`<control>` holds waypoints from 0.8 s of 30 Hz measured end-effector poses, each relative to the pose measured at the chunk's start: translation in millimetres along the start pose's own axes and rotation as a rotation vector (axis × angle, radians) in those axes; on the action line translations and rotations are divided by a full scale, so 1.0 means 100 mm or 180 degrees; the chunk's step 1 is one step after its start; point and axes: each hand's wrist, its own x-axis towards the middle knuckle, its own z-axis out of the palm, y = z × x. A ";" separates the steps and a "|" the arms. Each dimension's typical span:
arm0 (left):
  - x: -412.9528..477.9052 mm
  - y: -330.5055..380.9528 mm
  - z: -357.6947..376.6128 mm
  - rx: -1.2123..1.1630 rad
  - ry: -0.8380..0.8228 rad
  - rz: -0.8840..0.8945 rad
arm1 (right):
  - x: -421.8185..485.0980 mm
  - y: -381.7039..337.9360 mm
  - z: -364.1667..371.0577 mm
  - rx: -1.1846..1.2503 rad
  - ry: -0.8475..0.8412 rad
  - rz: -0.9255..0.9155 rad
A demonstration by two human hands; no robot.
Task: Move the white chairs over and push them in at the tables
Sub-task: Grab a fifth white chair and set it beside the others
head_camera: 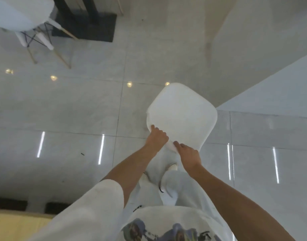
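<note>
Tiled floor (79, 110), with a second chair (22, 14) far left by a dark counter base (90, 23). Carry the white chair (182, 115) level toward it, keeping its legs off the tiles. Your left hand (157, 137) and right hand (188, 153) are closed on its near edge, side by side, directly before you.

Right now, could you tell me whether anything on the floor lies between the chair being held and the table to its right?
Nothing visible does. Both hands, left hand and right hand, grip the white chair, and only bare tiled floor separates it from the white table edge at right.
</note>
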 end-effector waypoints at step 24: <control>-0.35 0.27 0.54 -0.1830 0.0034 -0.2265 | 0.93 -0.06 -0.17 -0.0022 0.0007 -0.1381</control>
